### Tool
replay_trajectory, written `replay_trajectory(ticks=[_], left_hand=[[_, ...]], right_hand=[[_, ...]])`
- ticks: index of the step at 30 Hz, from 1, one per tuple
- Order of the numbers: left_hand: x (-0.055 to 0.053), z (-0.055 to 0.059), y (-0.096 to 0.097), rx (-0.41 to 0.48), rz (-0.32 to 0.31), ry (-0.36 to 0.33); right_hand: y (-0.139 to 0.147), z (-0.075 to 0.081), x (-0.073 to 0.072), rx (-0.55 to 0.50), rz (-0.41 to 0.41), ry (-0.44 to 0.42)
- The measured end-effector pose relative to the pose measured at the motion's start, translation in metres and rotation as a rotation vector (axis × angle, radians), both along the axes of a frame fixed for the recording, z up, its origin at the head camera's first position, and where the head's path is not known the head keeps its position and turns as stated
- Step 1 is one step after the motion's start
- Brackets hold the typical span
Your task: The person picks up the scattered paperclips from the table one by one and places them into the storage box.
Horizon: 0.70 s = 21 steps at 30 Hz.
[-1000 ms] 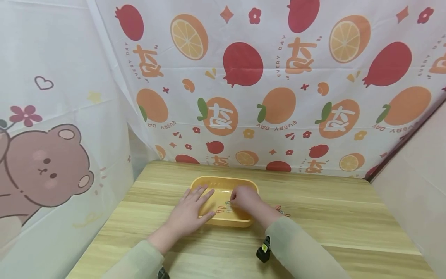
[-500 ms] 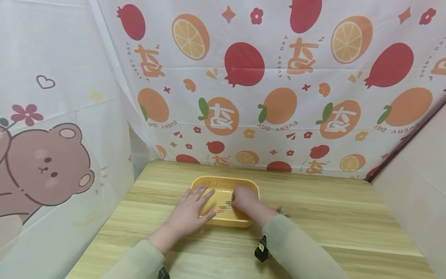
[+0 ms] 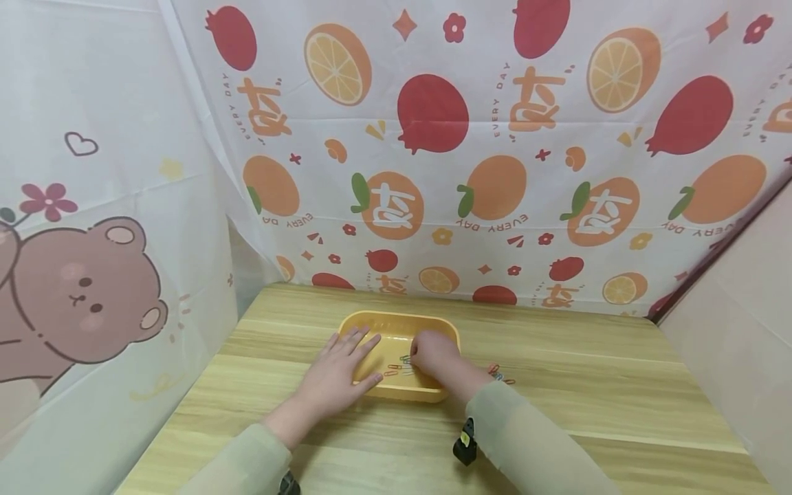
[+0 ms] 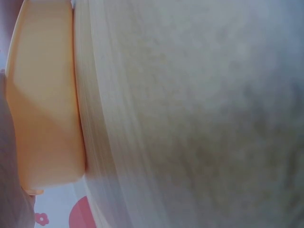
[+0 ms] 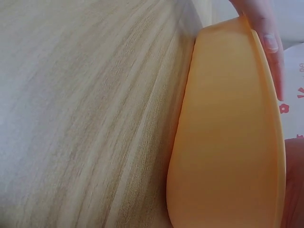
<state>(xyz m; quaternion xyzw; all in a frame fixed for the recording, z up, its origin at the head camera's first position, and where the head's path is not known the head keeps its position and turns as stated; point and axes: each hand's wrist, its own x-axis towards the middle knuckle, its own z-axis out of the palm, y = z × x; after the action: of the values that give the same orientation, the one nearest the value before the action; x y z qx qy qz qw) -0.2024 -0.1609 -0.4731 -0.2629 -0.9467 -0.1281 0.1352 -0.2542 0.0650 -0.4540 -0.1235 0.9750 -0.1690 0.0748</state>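
A shallow yellow plastic tray (image 3: 402,393) stands on the wooden table, its outer wall filling part of both wrist views. Over its left side lies my left hand (image 3: 337,368), fingers spread and fairly straight across the rim; its thumb reaches over the front rim. My right hand (image 3: 435,352) is inside the right half of the tray with curled fingers, back of the hand upward. Its fingertips are hidden, so I cannot tell whether they pinch anything. Just left of them, several small coloured paper clips (image 3: 392,371) lie on the tray floor.
Outside the tray, several more paper clips (image 3: 499,375) lie in a small heap beyond my right forearm. A fruit-print cloth (image 3: 433,172) hangs behind the table (image 3: 588,385), and a bear-print cloth (image 3: 80,295) hangs at the left.
My right hand and forearm have shifted slightly, with the hand staying in the tray. The clips beside its fingertips lie a little differently. My left hand has kept its place.
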Motion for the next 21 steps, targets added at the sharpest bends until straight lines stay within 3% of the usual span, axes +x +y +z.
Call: replay_trajectory(ticks=[13,21], left_hand=[[-0.001,-0.001,0.001,0.005,-0.001,-0.022],[-0.003,-0.002,0.000,-0.014,0.008,-0.027]], right_hand=[[0.004,0.002,-0.001,-0.065,-0.026,0.011],[0.011,0.006,0.003,-0.158,0.022,0.053]])
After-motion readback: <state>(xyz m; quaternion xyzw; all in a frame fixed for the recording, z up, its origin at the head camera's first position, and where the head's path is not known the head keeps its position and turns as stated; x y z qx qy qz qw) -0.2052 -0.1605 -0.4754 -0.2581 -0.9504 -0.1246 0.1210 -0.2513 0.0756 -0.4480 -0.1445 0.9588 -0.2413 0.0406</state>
